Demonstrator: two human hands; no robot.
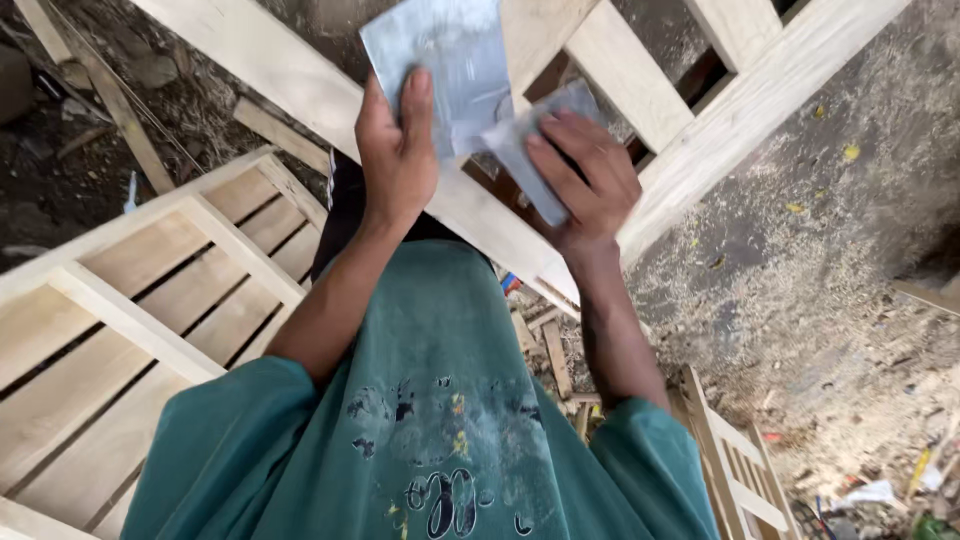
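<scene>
L hand grip closed on grey sandpaper sheet; R hand grip closed on sheet's folded lower edge. Wooden frame just behind both grips.

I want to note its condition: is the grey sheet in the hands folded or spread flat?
Folded: the grey sheet bends between the left hand and right hand.

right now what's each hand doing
Left hand: shut on the larger grey sheet.
Right hand: shut on the smaller grey sheet.
</scene>
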